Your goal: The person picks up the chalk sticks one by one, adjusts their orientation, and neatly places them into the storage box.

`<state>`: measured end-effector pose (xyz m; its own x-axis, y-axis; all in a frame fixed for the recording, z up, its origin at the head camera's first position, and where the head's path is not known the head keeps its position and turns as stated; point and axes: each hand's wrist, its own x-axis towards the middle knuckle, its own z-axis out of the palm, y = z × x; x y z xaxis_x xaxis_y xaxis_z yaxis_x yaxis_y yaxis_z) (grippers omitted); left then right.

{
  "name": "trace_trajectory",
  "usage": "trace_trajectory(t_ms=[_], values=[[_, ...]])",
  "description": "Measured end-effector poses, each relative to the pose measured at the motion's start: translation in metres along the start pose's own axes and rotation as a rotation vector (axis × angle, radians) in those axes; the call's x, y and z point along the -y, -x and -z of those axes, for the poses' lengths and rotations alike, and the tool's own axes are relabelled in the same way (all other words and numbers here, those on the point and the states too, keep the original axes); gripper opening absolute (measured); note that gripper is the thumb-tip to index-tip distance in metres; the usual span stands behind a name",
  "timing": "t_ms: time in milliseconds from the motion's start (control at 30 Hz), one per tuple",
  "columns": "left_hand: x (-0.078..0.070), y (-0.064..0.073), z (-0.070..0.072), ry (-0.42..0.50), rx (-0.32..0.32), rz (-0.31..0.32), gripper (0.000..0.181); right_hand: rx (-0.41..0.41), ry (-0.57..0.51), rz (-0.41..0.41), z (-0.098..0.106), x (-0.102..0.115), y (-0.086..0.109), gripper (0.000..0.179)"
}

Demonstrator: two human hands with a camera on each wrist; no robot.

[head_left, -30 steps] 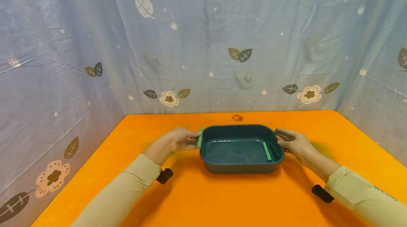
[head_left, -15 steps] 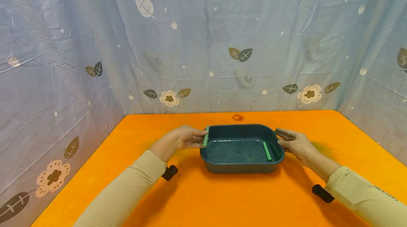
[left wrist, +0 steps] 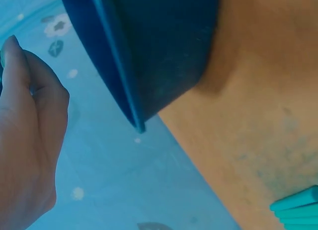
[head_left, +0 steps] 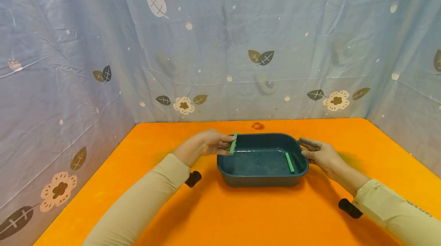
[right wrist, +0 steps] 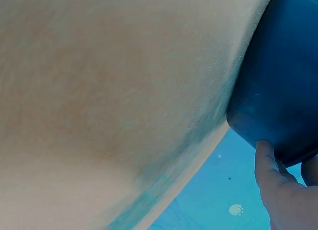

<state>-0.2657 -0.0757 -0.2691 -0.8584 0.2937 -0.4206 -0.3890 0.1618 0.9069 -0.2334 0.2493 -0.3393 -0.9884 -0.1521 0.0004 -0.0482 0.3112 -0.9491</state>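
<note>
My left hand (head_left: 214, 143) pinches a green chalk-like stick (head_left: 233, 144) between its thumb and fingers, over the left part of a dark blue rectangular baking dish (head_left: 262, 181). Inside the dish, near its right end, lies a second green stick (head_left: 289, 163). At that end my right hand (head_left: 325, 158) touches the dish with fairly straight fingers. The right wrist view shows a fingertip (right wrist: 264, 146) on the dish's outer wall (right wrist: 278, 86). In the left wrist view, the left hand (left wrist: 30, 125) is partly cut off, and its stick is barely visible.
Several teal-looking sticks (left wrist: 300, 207) lie side by side on the table in the left wrist view. The orange tabletop (head_left: 262, 215) has greenish smudges on both sides of the dish. A patterned curtain (head_left: 224, 47) closes off the back and sides.
My left hand has moved right and slightly up, carrying the green stick from outside the dish's left rim to above its interior. The right hand and the dish have stayed in place.
</note>
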Motion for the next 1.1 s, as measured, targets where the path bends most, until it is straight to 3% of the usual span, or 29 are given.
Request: trace_trajectory(t_ms=[500, 867, 1100], values=[[-0.018, -0.008, -0.023, -0.093, 0.111, 0.041, 0.013, 0.005, -0.015, 0.002, 0.0, 0.0, 0.0, 0.057], [-0.03, -0.019, -0.039, -0.078, 0.176, 0.077, 0.01, 0.003, -0.024, 0.003, 0.0, 0.001, 0.0, 0.057], [-0.033, -0.026, -0.048, -0.103, 0.132, 0.084, 0.015, 0.008, -0.029, 0.002, 0.0, 0.001, 0.0, 0.057]])
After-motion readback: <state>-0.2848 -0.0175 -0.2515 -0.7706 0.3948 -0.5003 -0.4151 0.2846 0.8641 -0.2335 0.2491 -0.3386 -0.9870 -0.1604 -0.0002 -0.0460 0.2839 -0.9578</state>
